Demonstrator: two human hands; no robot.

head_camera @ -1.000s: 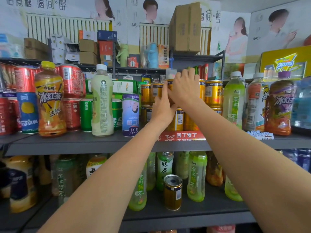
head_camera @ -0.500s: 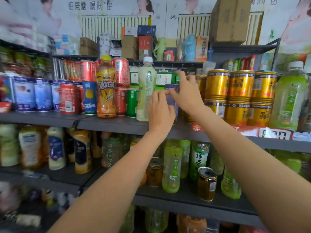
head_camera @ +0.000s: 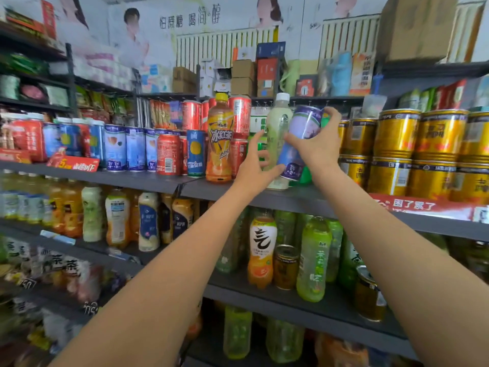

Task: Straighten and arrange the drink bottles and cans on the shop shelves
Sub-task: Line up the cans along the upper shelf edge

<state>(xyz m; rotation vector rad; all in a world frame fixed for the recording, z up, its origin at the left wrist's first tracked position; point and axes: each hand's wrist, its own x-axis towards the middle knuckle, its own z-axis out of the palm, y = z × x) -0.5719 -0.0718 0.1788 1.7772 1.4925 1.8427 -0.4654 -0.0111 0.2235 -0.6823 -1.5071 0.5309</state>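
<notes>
The orange iced-tea bottle with the yellow cap [head_camera: 220, 139] reads 冰红茶 down its front, the red strip on the shelf edge [head_camera: 423, 207] at your right reads 困了累了, and the wall poster [head_camera: 189, 19] behind carries large dark characters, among them 喝.

Your tall purple-and-blue drink can [head_camera: 300, 144] has a pale picture on its side and small writing near the base that is too blurred to read. It is tilted, top leaning right, lifted above the dark grey metal shelf [head_camera: 238, 193], in front of a pale green milky bottle with a white cap [head_camera: 277, 128] and just left of the stacked gold cans [head_camera: 397, 152].

Your right hand [head_camera: 320, 147] grips the can, fingers curled over its upper right side and thumb across the front. Your left hand [head_camera: 255, 168] has its fingers spread and loosely bent, fingertips touching the can's lower left side and the pale bottle.
</notes>
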